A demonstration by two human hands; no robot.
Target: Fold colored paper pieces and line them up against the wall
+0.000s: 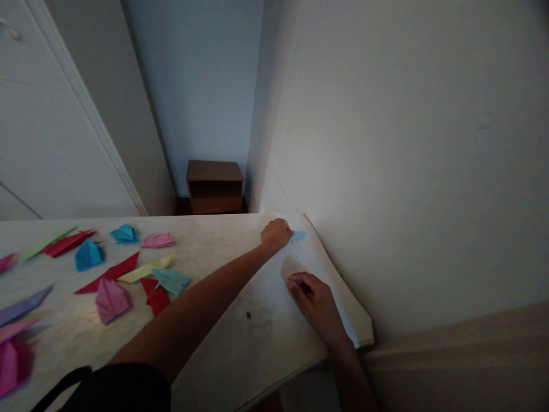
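My left hand reaches across to the far right corner of the table, its fingers closed at the edge of a small light blue piece of paper. The paper sticks out to the right of the fingertips. Closer to me, my right hand is held over the table's right side with thumb and forefinger together. Whether anything is between those fingers cannot be made out. To the left of my left forearm lie folded paper pieces: a teal one, a pink one and a red one.
More folded papers are spread over the left of the pale table, among them a blue one and a pale yellow one. A small dark speck lies mid-table. A wall borders the right; a brown cabinet stands beyond.
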